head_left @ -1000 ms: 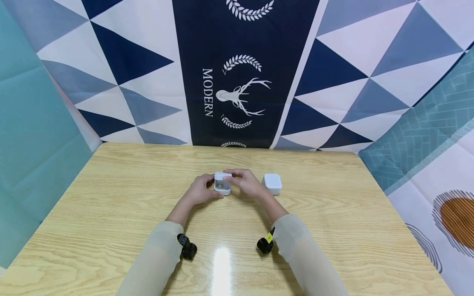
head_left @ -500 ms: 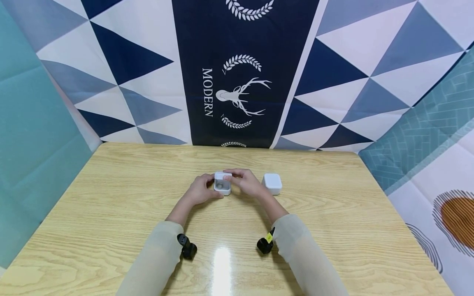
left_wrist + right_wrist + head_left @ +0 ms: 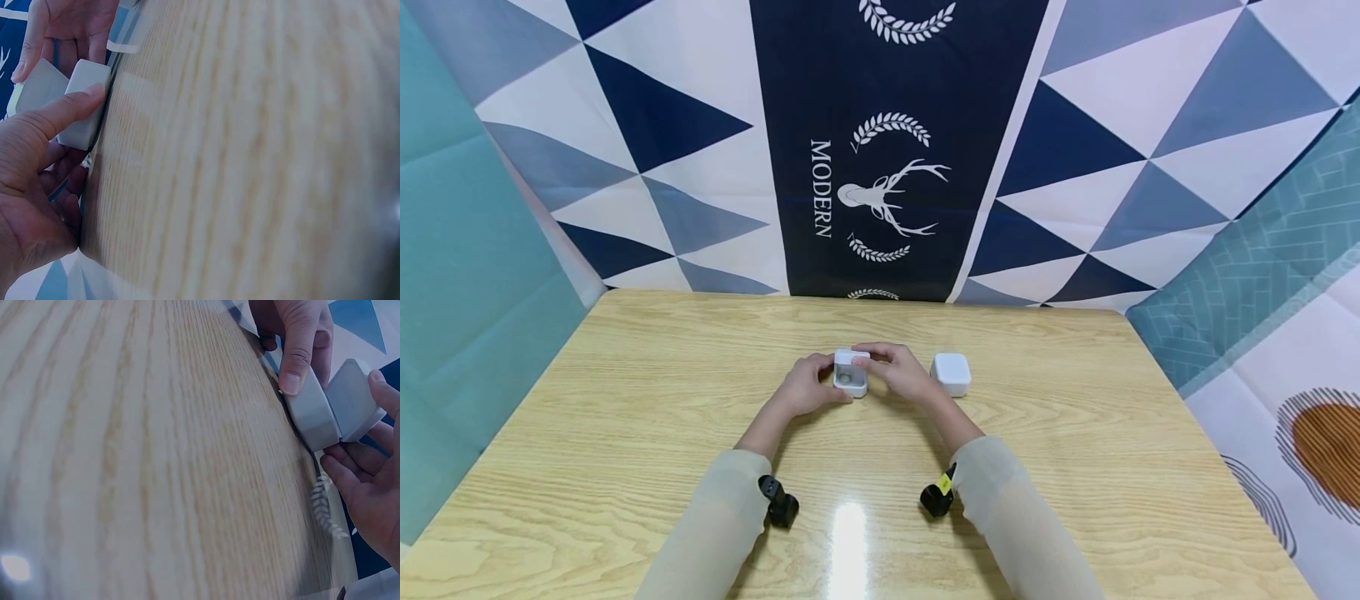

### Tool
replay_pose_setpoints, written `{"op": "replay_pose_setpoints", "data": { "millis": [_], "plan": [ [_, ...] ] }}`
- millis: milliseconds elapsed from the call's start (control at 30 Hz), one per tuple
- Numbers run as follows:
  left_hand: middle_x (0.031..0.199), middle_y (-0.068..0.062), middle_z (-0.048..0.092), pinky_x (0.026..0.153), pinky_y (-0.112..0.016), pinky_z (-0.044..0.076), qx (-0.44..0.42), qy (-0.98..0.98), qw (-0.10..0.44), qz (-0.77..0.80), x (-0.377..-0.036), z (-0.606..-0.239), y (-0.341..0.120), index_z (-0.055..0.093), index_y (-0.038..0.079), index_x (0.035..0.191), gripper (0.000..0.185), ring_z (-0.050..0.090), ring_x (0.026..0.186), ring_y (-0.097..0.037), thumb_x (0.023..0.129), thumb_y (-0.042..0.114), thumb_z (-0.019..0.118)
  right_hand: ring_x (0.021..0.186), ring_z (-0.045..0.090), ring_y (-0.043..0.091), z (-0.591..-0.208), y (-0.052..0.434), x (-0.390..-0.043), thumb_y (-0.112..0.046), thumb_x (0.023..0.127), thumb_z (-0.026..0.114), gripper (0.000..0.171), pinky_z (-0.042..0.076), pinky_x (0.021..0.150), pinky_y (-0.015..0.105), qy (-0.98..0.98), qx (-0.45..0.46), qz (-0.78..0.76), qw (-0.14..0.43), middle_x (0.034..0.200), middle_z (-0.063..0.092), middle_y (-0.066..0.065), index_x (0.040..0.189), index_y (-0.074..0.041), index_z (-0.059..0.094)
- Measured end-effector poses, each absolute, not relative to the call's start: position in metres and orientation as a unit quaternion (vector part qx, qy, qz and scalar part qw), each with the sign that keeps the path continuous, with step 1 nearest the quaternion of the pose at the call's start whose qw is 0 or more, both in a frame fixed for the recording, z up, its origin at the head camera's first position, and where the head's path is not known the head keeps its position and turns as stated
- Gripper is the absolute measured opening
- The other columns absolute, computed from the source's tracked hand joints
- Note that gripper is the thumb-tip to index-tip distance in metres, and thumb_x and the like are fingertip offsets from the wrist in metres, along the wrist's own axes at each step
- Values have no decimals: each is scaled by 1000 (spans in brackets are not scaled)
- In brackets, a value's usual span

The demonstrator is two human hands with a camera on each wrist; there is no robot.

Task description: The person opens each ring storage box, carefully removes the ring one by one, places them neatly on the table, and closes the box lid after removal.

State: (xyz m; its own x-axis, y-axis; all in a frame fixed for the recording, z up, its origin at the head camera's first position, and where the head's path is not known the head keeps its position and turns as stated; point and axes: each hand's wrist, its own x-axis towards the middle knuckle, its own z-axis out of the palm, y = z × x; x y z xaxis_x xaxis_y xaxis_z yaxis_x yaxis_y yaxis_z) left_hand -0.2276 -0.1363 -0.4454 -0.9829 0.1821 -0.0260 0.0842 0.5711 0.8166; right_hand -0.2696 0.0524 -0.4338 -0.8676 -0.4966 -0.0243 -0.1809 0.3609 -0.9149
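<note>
A small white hinged box (image 3: pixel 851 374) stands open on the wooden table (image 3: pixel 625 417), with a round grey item inside. My left hand (image 3: pixel 807 385) grips its base from the left, the thumb pressed on the near side (image 3: pixel 83 106). My right hand (image 3: pixel 897 370) holds the raised lid (image 3: pixel 353 400) with its fingertips. Both wrist views show the box base (image 3: pixel 310 412) pinched between the two hands. A second white box (image 3: pixel 951 372), closed, sits just right of my right hand.
A patterned blue and white cloth (image 3: pixel 880 150) hangs behind the table. Teal cloth (image 3: pixel 467 275) borders the left side and patterned cloth (image 3: pixel 1285 333) the right. Black wrist cameras (image 3: pixel 779 502) sit on both forearms.
</note>
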Motion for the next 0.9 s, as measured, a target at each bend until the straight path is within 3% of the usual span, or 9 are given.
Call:
{"op": "replay_pose_setpoints", "data": {
  "millis": [900],
  "plan": [
    [128, -16, 57, 106, -42, 38, 66, 883, 62, 461, -228, -446, -137, 53, 2, 131, 67, 49, 124, -30, 72, 16, 81, 117, 57, 21, -433, 52, -271, -32, 91, 61, 37, 43, 101, 40, 816, -195, -521, 155, 125, 62, 7, 121, -12, 63]
  ]
}}
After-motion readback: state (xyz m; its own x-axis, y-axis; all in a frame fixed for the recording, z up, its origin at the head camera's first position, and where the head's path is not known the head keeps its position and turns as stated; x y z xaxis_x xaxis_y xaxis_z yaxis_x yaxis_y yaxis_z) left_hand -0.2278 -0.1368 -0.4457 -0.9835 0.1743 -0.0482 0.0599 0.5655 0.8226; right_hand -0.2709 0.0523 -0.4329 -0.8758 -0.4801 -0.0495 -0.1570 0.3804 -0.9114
